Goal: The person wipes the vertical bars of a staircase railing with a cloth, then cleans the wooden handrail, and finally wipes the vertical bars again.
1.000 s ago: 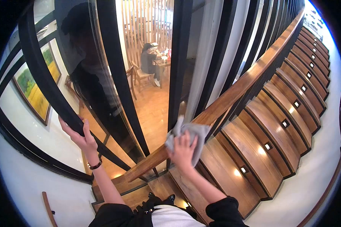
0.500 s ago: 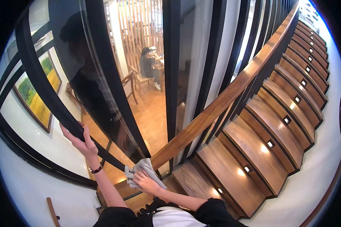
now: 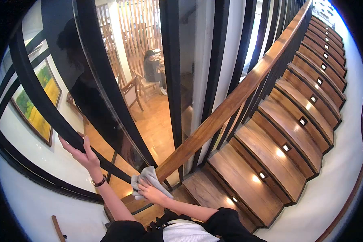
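My left hand (image 3: pixel 84 155) is wrapped round a black bar (image 3: pixel 48 107) at the left, thumb on the near side and fingers partly hidden behind it. A dark bracelet (image 3: pixel 99 181) is on that wrist. My right hand (image 3: pixel 152 192) presses a crumpled grey cloth (image 3: pixel 149 176) against the lower end of the wooden handrail (image 3: pixel 226 105), where black uprights meet. The cloth hides the very end of the rail.
Wooden stairs (image 3: pixel 252 169) with small step lights climb to the upper right. Behind the glass, a seated person (image 3: pixel 152 68) is at a table on the floor below. A framed painting (image 3: pixel 38 101) hangs at the left. A second handrail (image 3: pixel 347 213) follows the right wall.
The whole view has shifted slightly, so the scene sits a little further left. The cloth has bunched up somewhat under my right hand. My left hand keeps its grip on the bar.
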Demonstrator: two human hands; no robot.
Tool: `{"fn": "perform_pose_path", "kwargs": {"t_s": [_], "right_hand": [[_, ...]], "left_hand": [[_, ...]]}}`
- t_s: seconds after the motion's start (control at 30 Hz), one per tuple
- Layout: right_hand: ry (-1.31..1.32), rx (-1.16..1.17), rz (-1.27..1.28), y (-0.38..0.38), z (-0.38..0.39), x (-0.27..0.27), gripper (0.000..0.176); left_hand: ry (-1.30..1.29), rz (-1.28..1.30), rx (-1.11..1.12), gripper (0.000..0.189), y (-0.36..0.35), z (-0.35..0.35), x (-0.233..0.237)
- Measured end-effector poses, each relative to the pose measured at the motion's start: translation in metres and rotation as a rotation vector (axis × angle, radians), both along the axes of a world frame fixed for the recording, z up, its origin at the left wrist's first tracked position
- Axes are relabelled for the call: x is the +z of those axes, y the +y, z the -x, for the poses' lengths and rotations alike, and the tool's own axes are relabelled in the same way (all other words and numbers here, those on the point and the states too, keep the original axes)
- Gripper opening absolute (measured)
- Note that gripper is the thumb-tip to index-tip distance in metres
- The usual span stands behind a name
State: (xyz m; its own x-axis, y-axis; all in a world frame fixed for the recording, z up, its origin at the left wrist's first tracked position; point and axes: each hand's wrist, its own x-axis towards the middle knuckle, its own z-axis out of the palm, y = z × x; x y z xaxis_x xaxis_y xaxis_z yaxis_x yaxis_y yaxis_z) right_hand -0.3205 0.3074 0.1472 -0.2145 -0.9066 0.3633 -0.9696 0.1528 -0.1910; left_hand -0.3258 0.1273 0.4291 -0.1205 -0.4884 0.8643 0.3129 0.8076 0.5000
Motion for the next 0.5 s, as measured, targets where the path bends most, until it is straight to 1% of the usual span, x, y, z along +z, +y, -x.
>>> {"fn": "perform_pose_path", "kwargs": {"t_s": [0.03, 0.13, 0.17, 0.2, 0.23, 0.27, 0.3, 0.33, 0.37, 0.4, 0.43, 0.5], "right_hand": [[-0.029, 0.015, 0.048, 0.011, 0.005, -0.001, 0.053], [-0.073, -0.106, 0.199, 0.058, 0.035, 0.007, 0.055], [-0.043, -0.215, 0.186, 0.082, 0.047, 0.026, 0.053], [0.148, -0.307, 0.189, 0.103, 0.07, 0.04, 0.054], [0.095, -0.413, 0.214, 0.126, 0.086, 0.074, 0.054], [0.206, -0.479, 0.272, 0.145, 0.113, 0.085, 0.054], [0.215, -0.565, 0.307, 0.166, 0.135, 0.117, 0.055], [0.288, -0.657, 0.318, 0.185, 0.16, 0.14, 0.056], [0.315, -0.701, 0.303, 0.207, 0.188, 0.16, 0.053], [0.336, -0.755, 0.333, 0.226, 0.214, 0.185, 0.057], [0.415, -0.818, 0.385, 0.244, 0.245, 0.199, 0.061], [0.496, -0.943, 0.453, 0.274, 0.295, 0.237, 0.061]], "left_hand": [[0.004, 0.006, 0.001, 0.074, 0.0, 0.001, 0.0], [0.019, 0.017, 0.012, 0.074, 0.0, 0.002, 0.001], [0.024, 0.016, 0.016, 0.074, 0.001, 0.002, 0.001], [0.028, 0.014, 0.021, 0.074, 0.0, 0.002, 0.0], [0.023, 0.003, 0.015, 0.074, 0.002, 0.002, 0.001], [0.018, -0.009, 0.008, 0.074, 0.001, 0.002, 0.0], [0.012, -0.02, -0.001, 0.074, 0.001, 0.001, -0.001], [0.008, -0.031, -0.003, 0.074, 0.0, 0.001, -0.001], [0.005, -0.043, -0.008, 0.074, 0.0, 0.0, -0.002], [0.004, -0.055, -0.013, 0.074, 0.0, 0.001, -0.001], [0.017, -0.049, -0.01, 0.074, 0.001, 0.002, -0.001], [0.038, -0.038, 0.0, 0.073, 0.003, 0.003, 0.002]]}}
